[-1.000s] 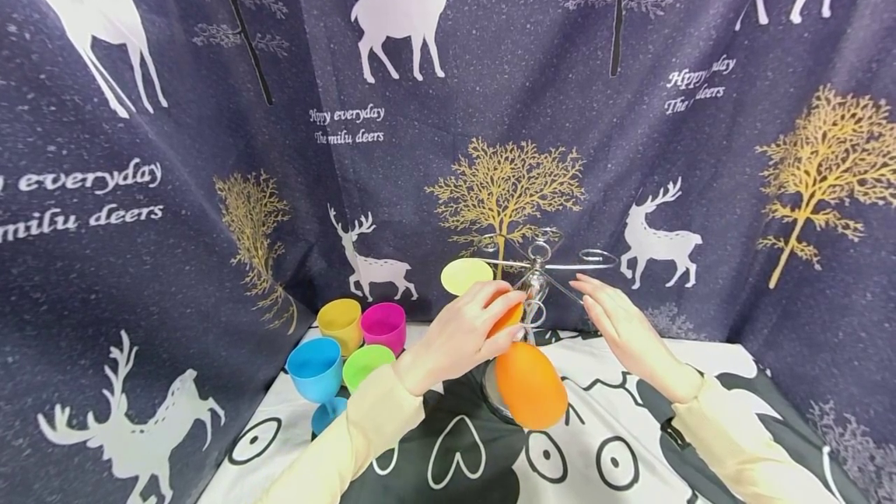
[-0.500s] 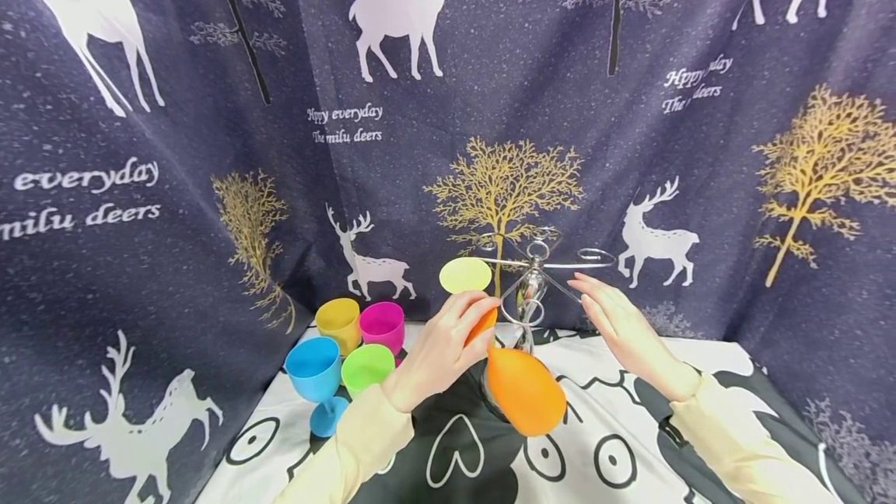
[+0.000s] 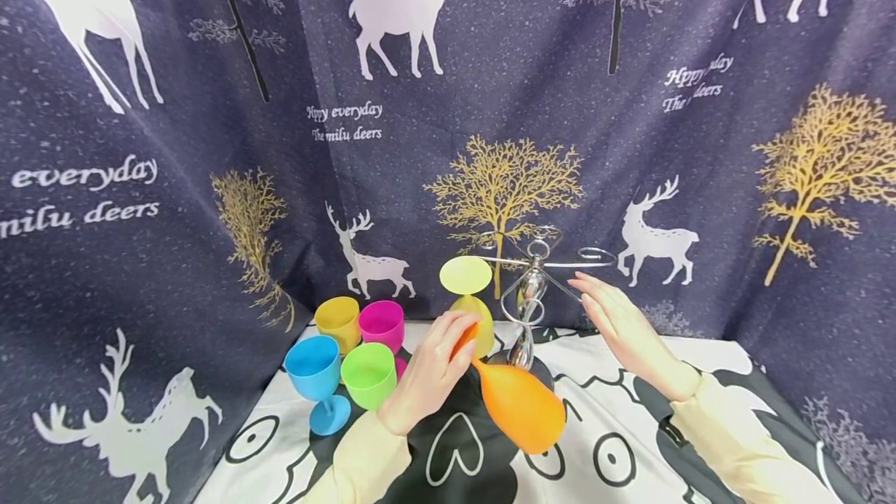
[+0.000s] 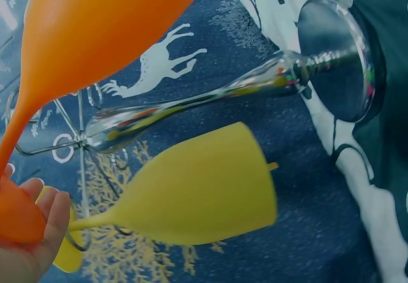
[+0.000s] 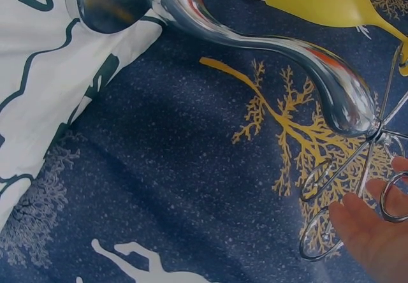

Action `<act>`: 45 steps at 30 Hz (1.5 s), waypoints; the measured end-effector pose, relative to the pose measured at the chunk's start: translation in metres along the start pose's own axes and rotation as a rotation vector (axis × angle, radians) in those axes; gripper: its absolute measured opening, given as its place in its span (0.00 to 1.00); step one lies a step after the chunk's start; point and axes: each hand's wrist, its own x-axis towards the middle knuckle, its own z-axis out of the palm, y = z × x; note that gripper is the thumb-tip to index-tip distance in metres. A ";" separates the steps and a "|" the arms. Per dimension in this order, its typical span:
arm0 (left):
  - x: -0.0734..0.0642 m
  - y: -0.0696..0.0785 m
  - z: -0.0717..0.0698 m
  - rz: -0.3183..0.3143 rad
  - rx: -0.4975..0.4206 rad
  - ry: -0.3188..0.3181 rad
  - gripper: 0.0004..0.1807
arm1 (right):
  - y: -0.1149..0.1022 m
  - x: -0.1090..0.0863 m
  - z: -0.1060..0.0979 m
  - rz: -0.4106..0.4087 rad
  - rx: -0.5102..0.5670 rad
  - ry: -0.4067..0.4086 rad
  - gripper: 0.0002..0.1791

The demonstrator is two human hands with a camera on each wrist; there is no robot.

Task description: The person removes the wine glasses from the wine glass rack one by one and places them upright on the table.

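Observation:
My left hand (image 3: 428, 368) grips an orange plastic goblet (image 3: 521, 407) around its foot. The goblet is tilted, its bowl pointing down and right over the table. Behind it stands a chrome stemware rack (image 3: 530, 294) with looped wire arms and a round base. A yellow goblet (image 3: 481, 325) hangs upside down from one arm on the rack's left side, as the left wrist view also shows. My right hand (image 3: 626, 333) is held up right of the rack, fingers straight, close to the wire loops (image 5: 315, 235); whether it touches them I cannot tell.
Upright goblets stand grouped at the left of the table: blue (image 3: 313, 368), green (image 3: 369, 376), yellow (image 3: 338, 323) and pink (image 3: 382, 325). A patterned cloth (image 3: 595, 411) covers the table. A dark deer-print curtain (image 3: 448, 146) rises behind.
My left hand has drawn the orange goblet left and slightly down, away from the rack, tilting it further. The hanging yellow goblet has come into fuller view. My right hand stays almost still.

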 end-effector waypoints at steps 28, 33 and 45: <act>-0.029 0.010 0.027 -0.412 -0.314 0.235 0.13 | 0.000 0.003 -0.001 -0.043 -0.038 -0.002 0.19; -0.027 0.021 0.023 -0.603 -0.470 0.202 0.15 | 0.000 0.003 -0.002 -0.049 -0.048 -0.006 0.20; -0.050 -0.006 0.054 -0.820 -0.785 0.233 0.24 | 0.000 0.002 -0.007 -0.051 -0.085 -0.022 0.25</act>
